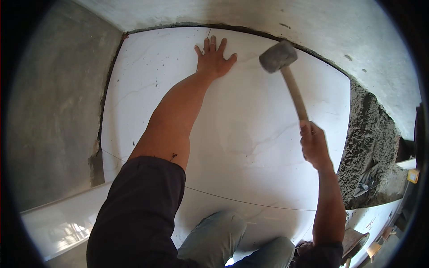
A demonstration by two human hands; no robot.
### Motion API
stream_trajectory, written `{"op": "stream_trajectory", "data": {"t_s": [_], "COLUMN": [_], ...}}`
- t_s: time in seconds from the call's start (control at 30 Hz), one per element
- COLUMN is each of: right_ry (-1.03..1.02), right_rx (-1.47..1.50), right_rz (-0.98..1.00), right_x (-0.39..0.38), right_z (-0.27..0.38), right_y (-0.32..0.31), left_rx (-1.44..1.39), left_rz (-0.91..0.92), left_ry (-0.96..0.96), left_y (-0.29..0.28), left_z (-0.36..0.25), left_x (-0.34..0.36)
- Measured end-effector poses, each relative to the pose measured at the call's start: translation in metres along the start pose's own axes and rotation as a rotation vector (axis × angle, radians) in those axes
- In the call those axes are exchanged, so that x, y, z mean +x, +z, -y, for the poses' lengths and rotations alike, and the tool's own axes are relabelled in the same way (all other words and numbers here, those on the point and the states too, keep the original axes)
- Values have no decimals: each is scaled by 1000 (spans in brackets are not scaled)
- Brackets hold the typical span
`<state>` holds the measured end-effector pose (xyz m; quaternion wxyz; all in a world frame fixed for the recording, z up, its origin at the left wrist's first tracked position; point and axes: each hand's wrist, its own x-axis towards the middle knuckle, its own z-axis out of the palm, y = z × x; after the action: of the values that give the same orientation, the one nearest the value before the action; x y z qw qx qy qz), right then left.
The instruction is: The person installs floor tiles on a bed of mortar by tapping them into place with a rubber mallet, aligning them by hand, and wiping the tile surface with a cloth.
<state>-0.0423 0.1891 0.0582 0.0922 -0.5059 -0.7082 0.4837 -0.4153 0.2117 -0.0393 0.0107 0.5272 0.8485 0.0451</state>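
Observation:
My left hand [216,60] lies with fingers spread on the white marbled floor tiles [250,129], across the seam between two of them near the far wall. In my right hand [315,145] is a rubber mallet [278,56], gripped near the end of its wooden handle. Its dark grey head is over the right-hand tile near the far edge, slightly blurred. Whether the head touches the tile I cannot tell.
Rough wet mortar [368,134] borders the tiles on the right, with a crumpled plastic piece [365,184] on it. Grey plastered walls [62,107] rise at the left and far side. My jeans-clad knees [219,230] are on the near tile. A trowel-like tool [355,241] lies at lower right.

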Motion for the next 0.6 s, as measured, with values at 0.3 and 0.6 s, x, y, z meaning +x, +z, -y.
{"op": "stream_trajectory", "data": {"t_s": [0.3,0.6], "right_ry": [87,247], "right_rx": [-10,226], "right_rz": [87,-27], "right_x": [0,-13], "right_z": [-7,-6], "right_y": [-27,6], "left_rx": [-18,-38], "left_rz": [-6,-63], "left_ry": [4,55], "left_y": [5,14], "left_z": [-1,22], "left_x": [-2,51]}}
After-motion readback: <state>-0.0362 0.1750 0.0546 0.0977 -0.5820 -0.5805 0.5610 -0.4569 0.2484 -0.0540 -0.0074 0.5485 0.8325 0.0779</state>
